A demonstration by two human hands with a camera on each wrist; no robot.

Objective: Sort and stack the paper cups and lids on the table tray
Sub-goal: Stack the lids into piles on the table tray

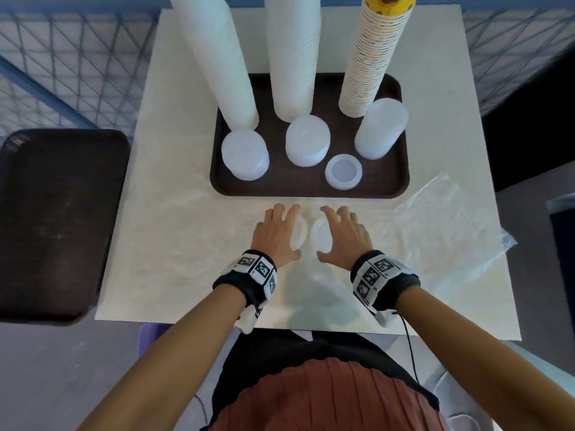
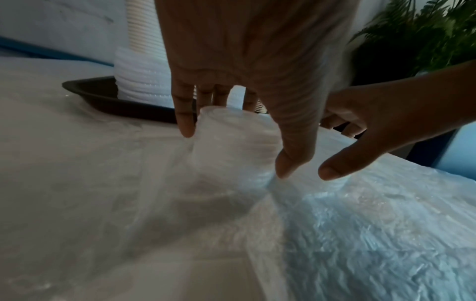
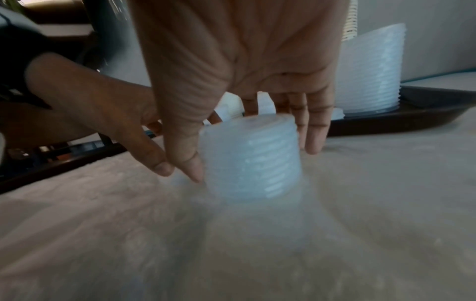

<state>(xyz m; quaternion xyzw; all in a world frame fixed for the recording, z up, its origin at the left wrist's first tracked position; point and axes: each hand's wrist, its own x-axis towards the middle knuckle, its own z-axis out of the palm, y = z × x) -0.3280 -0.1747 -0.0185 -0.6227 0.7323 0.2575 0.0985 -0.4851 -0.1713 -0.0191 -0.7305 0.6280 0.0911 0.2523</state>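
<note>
Two small stacks of translucent lids on the white table (image 1: pixel 174 169), just in front of the brown tray (image 1: pixel 401 185). Left hand (image 1: pixel 275 233) spread over the left lid stack (image 2: pixel 231 146), thumb and fingers down its sides under a film of clear plastic. Right hand (image 1: pixel 342 234) the same over the right lid stack (image 3: pixel 251 158), thumb at one flank, fingers behind. Both hands curved round the stacks; from the blur, cannot tell whether the fingertips actually press or merely frame them. From the head view only slivers of each stack visible between the hands.

On the tray: two tall white cup columns (image 1: pixel 217 57), tops cut off by the frame edge. A patterned cup column (image 1: pixel 373 57) beside them, yellow print at its top, cropped and unreadable. Three lid stacks (image 1: pixel 298 141) standing in front, plus a single low lid (image 1: pixel 343 172) lying open side up. No legible writing anywhere. Black-and-white square markers on both wristbands (image 1: pixel 258 269), codes only.

Crumpled clear plastic bag (image 1: pixel 451 228) over the right of the table, edges hard to trace. Second dark tray (image 1: pixel 56 225) off to the left, partly out of frame.
</note>
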